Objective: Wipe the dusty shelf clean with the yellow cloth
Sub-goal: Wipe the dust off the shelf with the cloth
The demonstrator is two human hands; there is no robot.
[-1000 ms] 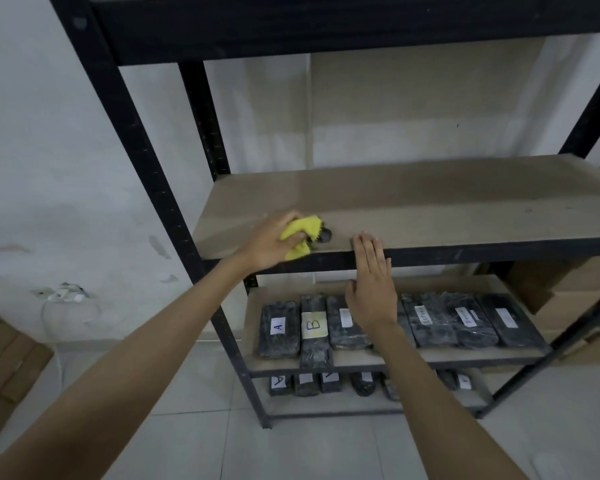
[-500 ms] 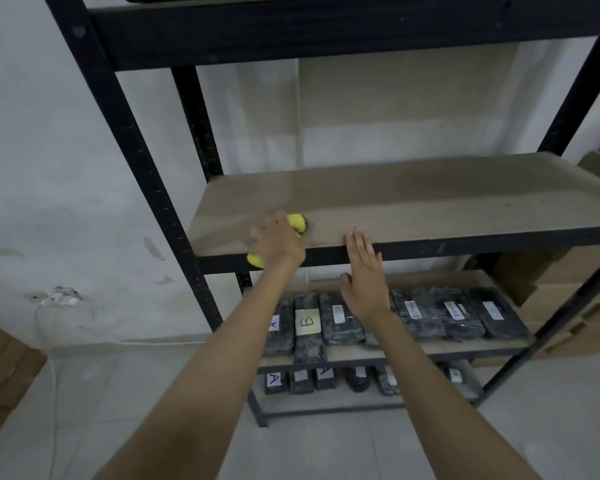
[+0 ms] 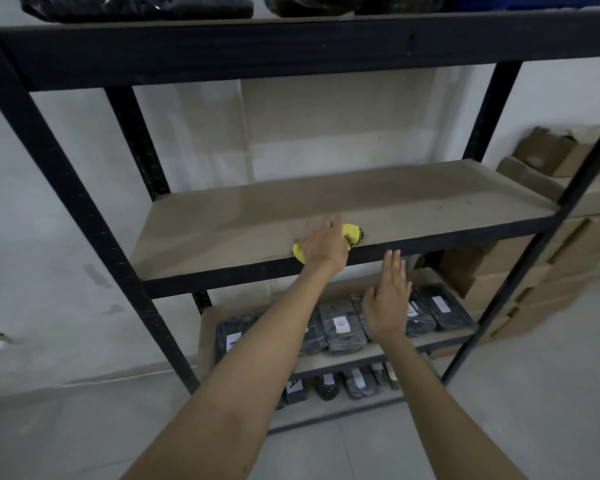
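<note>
Brown board of the dusty shelf (image 3: 222, 223) runs bare on the left; near its front edge the left hand (image 3: 323, 242) presses the yellow cloth (image 3: 350, 232) flat, fingers laid over it. Just right and lower, the right hand (image 3: 388, 299) hangs with straight fingers holding nothing, in front of the rail. Wiping looks underway; next, sweeping rightward over the speckled stretch seems called for
</note>
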